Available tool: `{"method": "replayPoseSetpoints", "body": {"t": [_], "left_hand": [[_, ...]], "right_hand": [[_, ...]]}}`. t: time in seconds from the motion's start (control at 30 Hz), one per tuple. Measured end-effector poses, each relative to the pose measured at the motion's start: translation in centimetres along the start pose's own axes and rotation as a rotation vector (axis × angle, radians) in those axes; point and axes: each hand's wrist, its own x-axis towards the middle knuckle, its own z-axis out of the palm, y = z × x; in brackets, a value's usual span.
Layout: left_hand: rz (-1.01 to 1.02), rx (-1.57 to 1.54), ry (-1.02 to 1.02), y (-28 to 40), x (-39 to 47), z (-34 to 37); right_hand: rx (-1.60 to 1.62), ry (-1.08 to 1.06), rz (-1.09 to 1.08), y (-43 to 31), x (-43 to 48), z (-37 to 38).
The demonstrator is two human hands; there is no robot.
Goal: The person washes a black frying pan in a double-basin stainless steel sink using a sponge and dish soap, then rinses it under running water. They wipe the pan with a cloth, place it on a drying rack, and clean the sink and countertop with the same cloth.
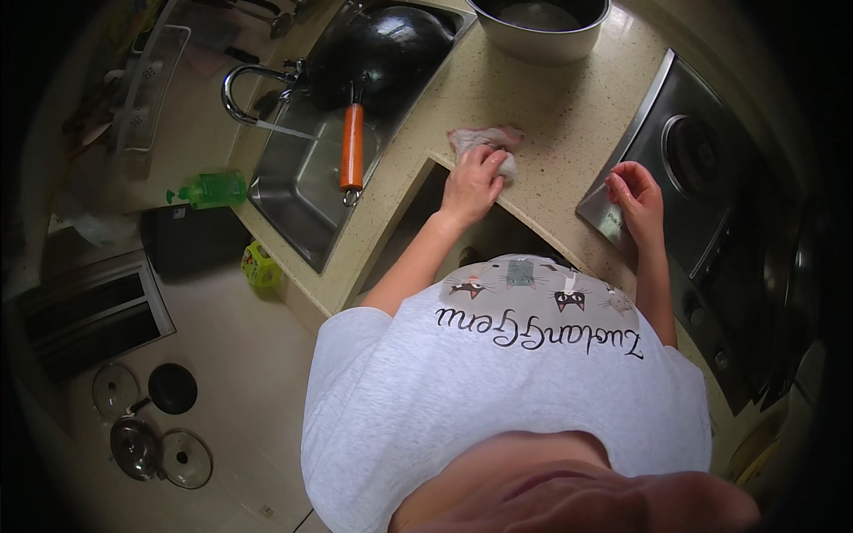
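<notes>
My left hand (470,186) presses a damp-looking white cloth (490,138) with a pinkish edge onto the speckled stone countertop (533,106), close to its front edge. Over the front corner of the gas stove (636,140), my right hand (636,193) hovers with loosely curled fingers and nothing visible in it. To the left, a dark wok (393,60) with an orange handle (352,146) rests tilted in the steel sink (313,180). Water streams from the curved chrome faucet (250,93) into the basin.
A large pot (543,40) stands on the counter at the back. Beside the sink is a green pump bottle (216,190). Several pans and glass lids (188,460) hang on the tiled wall at lower left. Utensils and a white rack (156,86) are behind the faucet.
</notes>
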Motion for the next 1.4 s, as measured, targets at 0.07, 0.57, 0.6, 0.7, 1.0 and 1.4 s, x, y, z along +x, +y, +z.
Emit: {"method": "replayPoseSetpoints", "body": {"t": [0.07, 0.57, 0.6, 0.7, 1.0, 1.4], "left_hand": [[-0.102, 0.170, 0.113, -3.4, -1.2, -2.2], [-0.448, 0.015, 0.455, -12.4, -12.7, -14.2], [-0.457, -0.033, 0.583, -14.6, -12.6, -14.8], [-0.676, -0.092, 0.715, -23.6, -11.7, -17.7], [-0.647, -0.402, 0.718, -40.2, -3.6, -24.0], [-0.462, -0.450, 0.425, -43.8, 0.5, -22.7]], "right_hand": [[-0.020, -0.051, 0.002, 0.2, 0.7, 0.9], [0.058, -0.426, 0.231, -2.1, 7.1, 16.0], [0.063, -0.432, 0.260, -2.8, 7.8, 17.8], [0.158, -0.484, 0.391, -4.3, 9.9, 23.4], [0.663, -0.556, 0.807, -3.4, 15.2, 35.9], [0.419, -0.307, 0.806, -4.3, 17.2, 36.3]]}}
